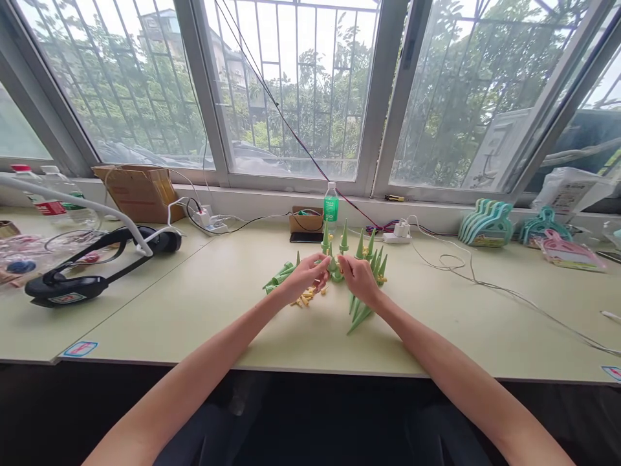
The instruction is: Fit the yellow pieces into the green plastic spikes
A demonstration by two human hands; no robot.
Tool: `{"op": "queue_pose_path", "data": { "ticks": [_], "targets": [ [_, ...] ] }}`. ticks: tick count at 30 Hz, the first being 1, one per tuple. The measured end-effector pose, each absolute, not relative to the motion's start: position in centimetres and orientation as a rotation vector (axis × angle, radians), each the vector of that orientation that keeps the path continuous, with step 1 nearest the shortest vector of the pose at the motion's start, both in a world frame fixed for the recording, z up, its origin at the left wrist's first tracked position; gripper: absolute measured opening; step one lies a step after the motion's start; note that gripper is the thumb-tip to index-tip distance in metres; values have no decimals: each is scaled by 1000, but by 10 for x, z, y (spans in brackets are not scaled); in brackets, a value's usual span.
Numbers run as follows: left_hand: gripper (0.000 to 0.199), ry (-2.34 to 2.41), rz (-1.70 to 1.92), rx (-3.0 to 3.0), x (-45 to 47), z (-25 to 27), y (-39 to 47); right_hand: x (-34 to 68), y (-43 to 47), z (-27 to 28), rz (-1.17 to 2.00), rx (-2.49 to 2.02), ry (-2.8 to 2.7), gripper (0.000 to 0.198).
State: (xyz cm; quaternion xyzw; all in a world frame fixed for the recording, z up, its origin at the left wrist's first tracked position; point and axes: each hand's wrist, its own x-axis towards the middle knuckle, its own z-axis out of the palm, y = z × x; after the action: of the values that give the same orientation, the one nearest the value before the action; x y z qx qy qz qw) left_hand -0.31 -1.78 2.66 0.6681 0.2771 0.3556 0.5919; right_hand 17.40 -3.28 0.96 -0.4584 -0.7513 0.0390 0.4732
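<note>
Close together over the table, my two hands meet at a green cone-tipped plastic piece. My left hand pinches at its left side, thumb and index finger forward. On the other side my right hand is closed, its fingertips beside the piece; whatever it grips is too small to make out. Small yellow pegs lie in a pile below my left hand. Green tube-like pieces lie left of it. Several green spiked pieces, some with yellow bits, stand behind and right of my right hand, and long green cones lie under it.
A green-labelled bottle and a dark phone are behind the pieces. A black headset lies left, near a cardboard box. White cables and green hangers are on the right. The table's front edge runs below my forearms.
</note>
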Motion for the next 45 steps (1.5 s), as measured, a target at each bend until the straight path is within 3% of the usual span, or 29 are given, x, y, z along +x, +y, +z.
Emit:
{"op": "queue_pose_path", "data": {
  "ticks": [25, 45],
  "targets": [
    [51, 695, 845, 1629, -6, 26, -16, 174, -31, 4, 116, -1110, -1858, 50],
    [35, 803, 1119, 1981, -1, 18, -17, 176, -27, 2, 212, -1113, -1830, 48]
  ]
}}
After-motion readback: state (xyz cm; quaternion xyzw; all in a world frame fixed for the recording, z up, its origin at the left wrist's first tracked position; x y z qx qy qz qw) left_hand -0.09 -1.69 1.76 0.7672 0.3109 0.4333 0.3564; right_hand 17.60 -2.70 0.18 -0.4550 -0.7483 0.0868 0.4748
